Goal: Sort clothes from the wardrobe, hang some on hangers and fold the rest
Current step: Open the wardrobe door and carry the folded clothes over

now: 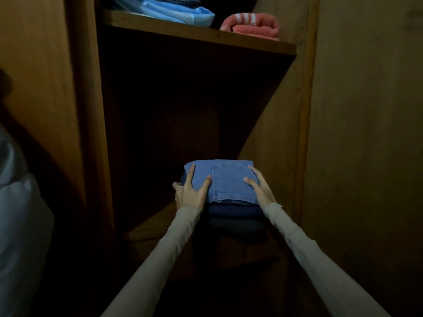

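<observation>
A folded pair of light blue jeans (pixel 229 181) tops a small stack, with a dark navy garment (pixel 233 210) and a dark grey one (pixel 235 225) beneath. The stack sits at the front of the wardrobe's lower shelf (pixel 151 227); I cannot tell if its weight rests on the wood. My left hand (pixel 191 195) grips the stack's left side, thumb and forefinger on the denim and the other fingers curled down the edge. My right hand (pixel 261 188) grips the right side, thumb on top and fingers along the edge.
The upper shelf (pixel 183 30) carries folded light blue cloth (pixel 174 12) and a rolled pink towel (pixel 251 25). Between the shelves the compartment is dark. Wooden side panels (pixel 286 133) close it in. Pale fabric (pixel 18 213) bulges at the far left.
</observation>
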{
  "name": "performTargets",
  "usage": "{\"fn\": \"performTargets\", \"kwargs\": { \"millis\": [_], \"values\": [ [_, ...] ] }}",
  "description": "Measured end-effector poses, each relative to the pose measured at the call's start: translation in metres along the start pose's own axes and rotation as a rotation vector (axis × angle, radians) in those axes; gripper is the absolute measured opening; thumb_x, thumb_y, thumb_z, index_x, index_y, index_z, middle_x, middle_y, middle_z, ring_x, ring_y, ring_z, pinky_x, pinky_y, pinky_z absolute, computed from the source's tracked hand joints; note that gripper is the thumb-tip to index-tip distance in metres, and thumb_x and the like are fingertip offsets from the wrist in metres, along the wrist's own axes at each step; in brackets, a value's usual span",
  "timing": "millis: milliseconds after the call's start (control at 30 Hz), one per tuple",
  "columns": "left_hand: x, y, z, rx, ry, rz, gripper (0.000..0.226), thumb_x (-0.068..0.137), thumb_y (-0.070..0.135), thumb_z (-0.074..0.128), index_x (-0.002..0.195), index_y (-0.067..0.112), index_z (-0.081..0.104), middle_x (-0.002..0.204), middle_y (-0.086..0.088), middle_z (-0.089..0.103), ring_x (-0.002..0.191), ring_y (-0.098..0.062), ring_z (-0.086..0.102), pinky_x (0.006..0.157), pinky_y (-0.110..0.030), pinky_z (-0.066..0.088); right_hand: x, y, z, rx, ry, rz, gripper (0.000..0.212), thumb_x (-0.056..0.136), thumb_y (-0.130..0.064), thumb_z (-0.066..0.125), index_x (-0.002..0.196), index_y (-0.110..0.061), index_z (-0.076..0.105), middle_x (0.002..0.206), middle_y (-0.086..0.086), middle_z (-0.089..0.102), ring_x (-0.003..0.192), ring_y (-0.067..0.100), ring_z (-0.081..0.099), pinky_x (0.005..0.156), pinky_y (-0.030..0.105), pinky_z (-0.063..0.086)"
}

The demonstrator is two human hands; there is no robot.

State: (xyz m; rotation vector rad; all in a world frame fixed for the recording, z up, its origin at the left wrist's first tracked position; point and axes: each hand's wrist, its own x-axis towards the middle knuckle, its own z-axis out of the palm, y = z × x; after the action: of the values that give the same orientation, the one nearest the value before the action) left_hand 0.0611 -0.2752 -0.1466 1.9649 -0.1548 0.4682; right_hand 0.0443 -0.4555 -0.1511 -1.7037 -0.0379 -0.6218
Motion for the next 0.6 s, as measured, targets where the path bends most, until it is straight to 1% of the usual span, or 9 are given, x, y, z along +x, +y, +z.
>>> {"fn": "performTargets", "kwargs": {
  "millis": [67, 167, 300, 367, 433, 500, 567, 600],
  "values": [
    [0.005, 0.004, 0.011, 0.001, 0.0, -0.028, 0.062, 0.088, 0.055, 0.049, 0.144, 0.043, 0.024, 0.139, -0.018, 0.028, 0.127, -0.039, 0.035, 0.106, -0.042, 0.032, 0.008, 0.003, -0.009, -0.009, -0.001, 0.032, 0.047, 0.093, -0.029, 0.053, 0.138, -0.03, 0.041, 0.146, 0.004, 0.037, 0.13, 0.024, 0.037, 0.102, 0.028, 0.03],
    [0.01, 0.009, 0.027, 0.052, 0.022, -0.061, 0.061, 0.089, 0.055, 0.048, 0.144, 0.038, 0.028, 0.136, -0.019, 0.035, 0.125, -0.038, 0.037, 0.105, -0.041, 0.032, 0.02, 0.007, -0.02, -0.044, 0.01, 0.082, 0.045, 0.092, -0.031, 0.054, 0.136, -0.029, 0.044, 0.142, 0.002, 0.04, 0.128, 0.024, 0.039, 0.099, 0.025, 0.03],
    [0.014, 0.015, 0.041, 0.111, 0.121, -0.075, 0.057, 0.09, 0.051, 0.046, 0.142, 0.031, 0.037, 0.133, -0.021, 0.045, 0.122, -0.036, 0.043, 0.102, -0.039, 0.035, 0.038, 0.006, -0.027, -0.089, -0.004, 0.156, 0.042, 0.09, -0.035, 0.057, 0.131, -0.029, 0.051, 0.14, 0.005, 0.046, 0.126, 0.026, 0.043, 0.107, 0.032, 0.032],
    [0.013, 0.016, 0.047, 0.136, 0.169, -0.069, 0.055, 0.091, 0.049, 0.045, 0.141, 0.028, 0.04, 0.13, -0.021, 0.048, 0.12, -0.036, 0.046, 0.099, -0.039, 0.038, 0.04, 0.005, -0.027, -0.119, 0.045, 0.154, 0.038, 0.091, -0.034, 0.055, 0.129, -0.026, 0.054, 0.138, 0.009, 0.047, 0.125, 0.028, 0.042, 0.105, 0.031, 0.032],
    [0.012, 0.015, 0.051, 0.174, 0.213, -0.032, 0.052, 0.092, 0.046, 0.044, 0.139, 0.025, 0.043, 0.128, -0.02, 0.049, 0.117, -0.036, 0.048, 0.095, -0.04, 0.041, 0.035, 0.009, -0.023, -0.215, 0.187, 0.084, 0.033, 0.095, -0.03, 0.049, 0.126, -0.02, 0.057, 0.133, 0.014, 0.049, 0.122, 0.03, 0.043, 0.099, 0.029, 0.033],
    [0.013, 0.012, 0.053, 0.2, 0.236, 0.03, 0.048, 0.094, 0.041, 0.042, 0.136, 0.019, 0.047, 0.133, -0.02, 0.045, 0.12, -0.035, 0.046, 0.096, -0.041, 0.04, 0.021, 0.015, -0.012, -0.474, 0.376, -0.06, 0.035, 0.098, -0.029, 0.041, 0.124, -0.013, 0.058, 0.133, 0.017, 0.049, 0.118, 0.033, 0.047, 0.095, 0.033, 0.037],
    [0.013, 0.007, 0.054, 0.252, 0.256, 0.16, 0.047, 0.096, 0.036, 0.036, 0.131, 0.01, 0.054, 0.137, -0.023, 0.043, 0.125, -0.037, 0.042, 0.101, -0.044, 0.039, 0.008, 0.028, 0.003, -0.71, 0.488, -0.274, 0.042, 0.098, -0.029, 0.033, 0.121, -0.008, 0.06, 0.132, 0.018, 0.051, 0.115, 0.035, 0.052, 0.094, 0.04, 0.041],
    [0.013, 0.004, 0.055, 0.289, 0.268, 0.267, 0.049, 0.095, 0.034, 0.032, 0.125, 0.005, 0.058, 0.133, -0.025, 0.047, 0.122, -0.039, 0.045, 0.101, -0.046, 0.041, 0.005, 0.035, 0.01, -0.786, 0.517, -0.374, 0.044, 0.096, -0.029, 0.03, 0.119, -0.009, 0.061, 0.13, 0.016, 0.055, 0.115, 0.033, 0.054, 0.097, 0.043, 0.04]
  ]
}}
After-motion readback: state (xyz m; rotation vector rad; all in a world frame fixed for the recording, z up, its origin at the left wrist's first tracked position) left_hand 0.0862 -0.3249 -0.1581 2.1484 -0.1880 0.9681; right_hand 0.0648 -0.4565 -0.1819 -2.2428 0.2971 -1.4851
